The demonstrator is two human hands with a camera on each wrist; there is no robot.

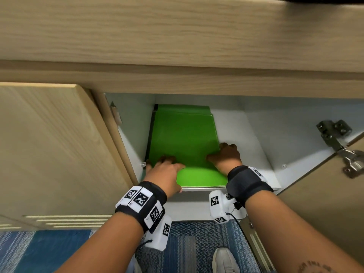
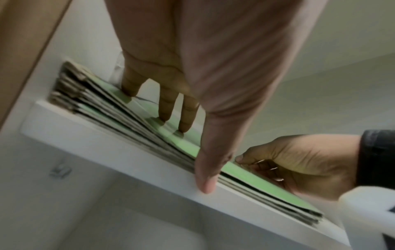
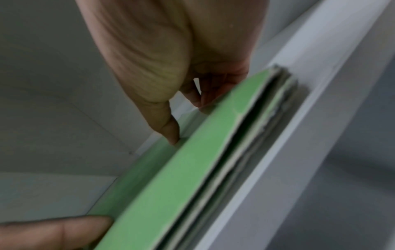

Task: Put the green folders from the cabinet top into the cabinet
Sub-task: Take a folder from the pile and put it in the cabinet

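Green folders (image 1: 185, 142), a flat stack of thin glossy card covers with paper sheets between, lie on the white shelf (image 1: 246, 134) inside the open wooden cabinet (image 1: 177, 36), pushed toward the shelf's left wall, near edge level with or slightly past the shelf's front edge. The wood-grain cabinet door (image 1: 49, 144) stands open on the left; a second door with a metal hinge (image 1: 338, 142) is open on the right. Blue patterned carpet (image 1: 187, 243) is below.

Left hand (image 1: 163, 170) rests on the stack's near-left corner, fingers straight and spread, fingertips (image 2: 164, 116) pressing down on the top cover, thumb (image 2: 206, 179) hanging over the front edge; nothing is clamped. Right hand (image 1: 226, 154) sits at the near-right edge, its fingers curled against the side of the stack, thumb (image 3: 169, 130) on top; it looks like a light pinch on the top folder, though blur makes that uncertain.

Handling judgement: stack is probably light to moderate, bendy rather than stiff, covers slick, so layers slide and fan against each other; the left wrist view shows edges already splayed. Best hold is likely at both side edges near the front, squeezing the whole thickness, or flat palms on top to push it further in. Not fragile, but corners could crease.
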